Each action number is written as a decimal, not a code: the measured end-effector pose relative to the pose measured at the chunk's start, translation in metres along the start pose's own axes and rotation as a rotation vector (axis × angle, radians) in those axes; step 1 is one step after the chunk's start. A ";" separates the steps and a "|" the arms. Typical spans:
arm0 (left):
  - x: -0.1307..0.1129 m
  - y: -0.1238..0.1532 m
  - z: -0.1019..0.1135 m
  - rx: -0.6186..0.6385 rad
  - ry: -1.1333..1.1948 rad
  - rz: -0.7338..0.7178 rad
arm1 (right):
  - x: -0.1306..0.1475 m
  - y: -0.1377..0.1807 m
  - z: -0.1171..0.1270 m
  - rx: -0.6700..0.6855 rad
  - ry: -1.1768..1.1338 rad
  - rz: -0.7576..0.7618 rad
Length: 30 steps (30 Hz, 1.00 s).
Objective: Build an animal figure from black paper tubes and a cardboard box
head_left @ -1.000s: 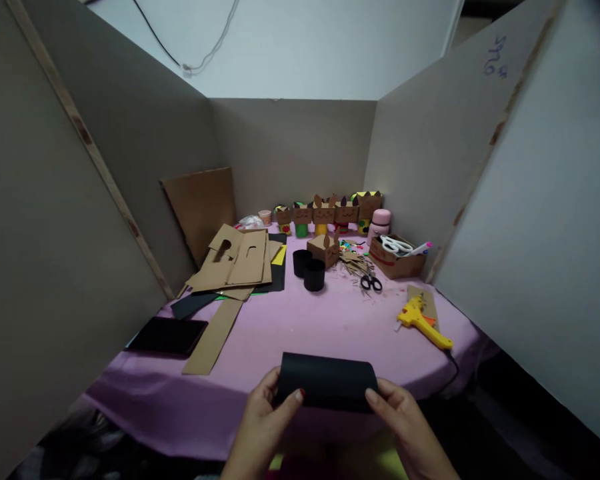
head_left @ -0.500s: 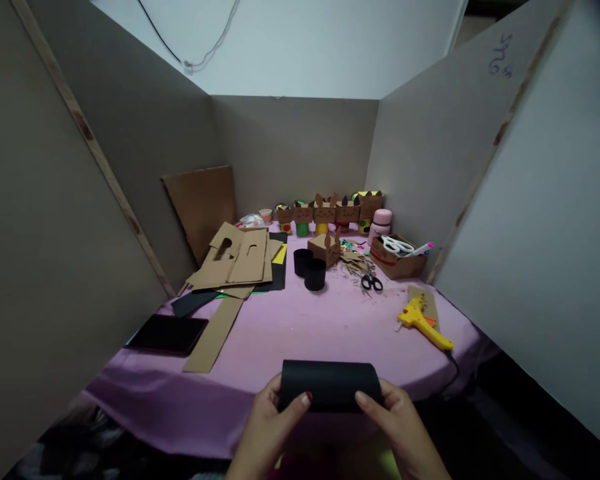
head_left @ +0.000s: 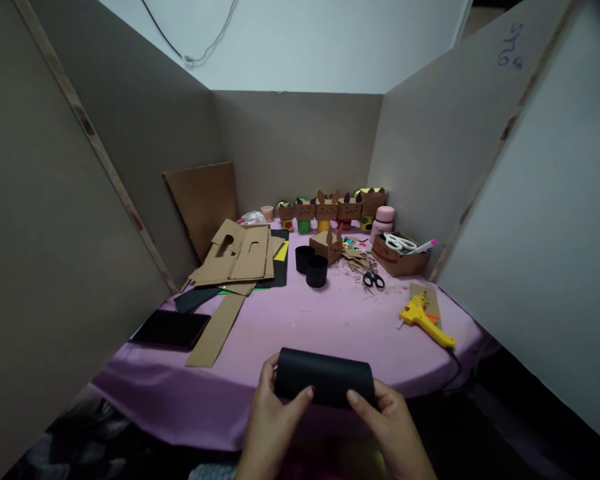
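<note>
A rolled sheet of black paper is held lengthwise between my two hands, just off the table's front edge. My left hand grips its left end, thumb across the near side and fingers behind. On the right end my right hand closes in the same way. The roll slopes slightly down to the right. Beyond it on the table stand two short black paper rings, side by side. A cardboard box with ears sits just behind them.
Cut cardboard and a dark tablet lie left on the pink cloth. A yellow glue gun, black-handled scissors and a box of tools are right. Cardboard animal figures line the back, by a pink bottle.
The black paper roll has tilted, its left end rising, and has shifted slightly up and left. Both hands keep their grip on it. The camera view has moved a little.
</note>
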<state>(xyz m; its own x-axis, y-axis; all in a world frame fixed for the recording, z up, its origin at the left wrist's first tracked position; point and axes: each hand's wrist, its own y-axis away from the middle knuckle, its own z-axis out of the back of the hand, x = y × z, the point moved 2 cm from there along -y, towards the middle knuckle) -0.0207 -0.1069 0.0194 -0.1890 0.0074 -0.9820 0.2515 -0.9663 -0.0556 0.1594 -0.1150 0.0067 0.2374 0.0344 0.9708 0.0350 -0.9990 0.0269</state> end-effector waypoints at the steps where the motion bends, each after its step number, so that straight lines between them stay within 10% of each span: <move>1: -0.001 0.000 0.000 0.015 0.012 0.005 | 0.000 0.000 0.001 0.002 -0.008 -0.008; 30: -0.004 -0.002 0.010 0.337 0.513 0.158 | -0.001 -0.016 0.033 0.038 -0.170 -0.041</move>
<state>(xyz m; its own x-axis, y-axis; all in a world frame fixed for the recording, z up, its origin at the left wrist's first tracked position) -0.0298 -0.1071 0.0255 0.3260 -0.1003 -0.9400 -0.0894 -0.9932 0.0750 0.1906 -0.0979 -0.0024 0.3960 0.0824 0.9145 0.0838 -0.9951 0.0533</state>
